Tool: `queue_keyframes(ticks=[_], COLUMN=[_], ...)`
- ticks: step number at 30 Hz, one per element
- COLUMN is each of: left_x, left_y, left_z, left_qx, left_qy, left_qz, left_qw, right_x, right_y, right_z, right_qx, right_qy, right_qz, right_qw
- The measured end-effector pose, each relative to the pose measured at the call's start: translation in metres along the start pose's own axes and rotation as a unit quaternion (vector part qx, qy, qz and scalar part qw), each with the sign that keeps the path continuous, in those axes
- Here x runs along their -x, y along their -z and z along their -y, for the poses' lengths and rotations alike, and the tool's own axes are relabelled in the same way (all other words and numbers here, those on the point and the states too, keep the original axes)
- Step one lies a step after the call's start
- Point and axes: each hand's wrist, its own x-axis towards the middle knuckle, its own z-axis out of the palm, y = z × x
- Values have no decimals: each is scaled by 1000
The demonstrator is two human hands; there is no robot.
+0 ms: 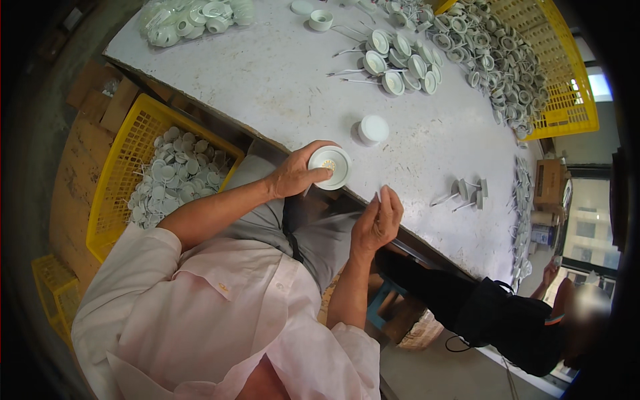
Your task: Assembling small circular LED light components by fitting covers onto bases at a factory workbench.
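Note:
Over the near edge of the table, my left hand (293, 175) grips a white round downlight housing (340, 175), thumb pressed inside its dish. A pale yellow LED board shows at the housing's centre. To its right my right hand (378, 223) is raised with the fingertips drawn together; whether a small piece sits between them is too fine to make out. Just beyond the hands, white round discs (373, 129) form a short stack. Farther back lies a group of white downlights (400, 63) with short wires. A few more wired parts (470, 192) stand on the right.
A yellow basket (110, 200) at my left holds many white round parts with wires. Small grey fittings (507, 73) are heaped by a tipped yellow crate (580, 107). At the back left is a clear bag of white cups (193, 23). Another person (493, 320) sits at the right.

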Motion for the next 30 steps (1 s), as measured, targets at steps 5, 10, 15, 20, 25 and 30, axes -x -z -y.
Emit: queue_keyframes(ticks=[5,10,15,20,25,30], left_x=[-2,-2,-3,-1,0,0], left_y=[2,0,0,-1,-5,-5], left_z=[4,12,11,7,3,3], left_qx=[17,188,192,150,94,-9], left_qy=[21,59,72,72,55,28], left_qz=[-24,-20,20,15,12,3], left_qw=[999,980,979,986,994,1000], right_x=[8,6,8,8,9,8], right_y=[4,-1,-15,-18,-20,-22], right_z=[-2,8,14,18,21,23], right_qx=[-34,0,0,4,23,33], right_qy=[-30,72,131,141,137,143], right_qz=[-15,40,97,139,162,161], right_qw=[999,997,987,980,977,976])
